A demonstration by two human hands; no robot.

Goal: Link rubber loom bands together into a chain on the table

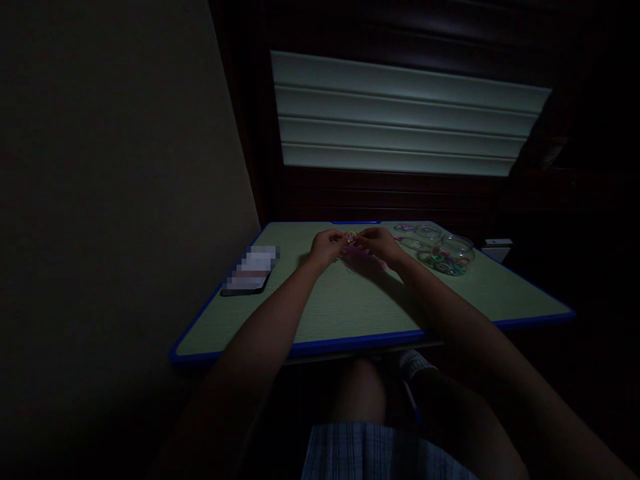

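Observation:
Over the far middle of the table, my left hand (pixel 327 248) and my right hand (pixel 381 244) face each other, fingers pinched together. Between the fingertips is a small yellow looped piece (pixel 351 237), perhaps rubber bands; dim light blurs its details. Just beneath the hands shows a pink piece with a toothed edge (pixel 356 252), partly covered by the fingers. Its pink end (pixel 381 264) reaches out below my right hand. Both hands touch the yellow piece, as far as can be seen.
A clear round jar (pixel 457 257) with colourful small rings stands on the right of the table (pixel 320 310). Beside it are a clear lid (pixel 427 232) and a pink-handled item (pixel 406 228). A phone-like slab (pixel 250 270), blurred out, lies left. A wall rises at the left.

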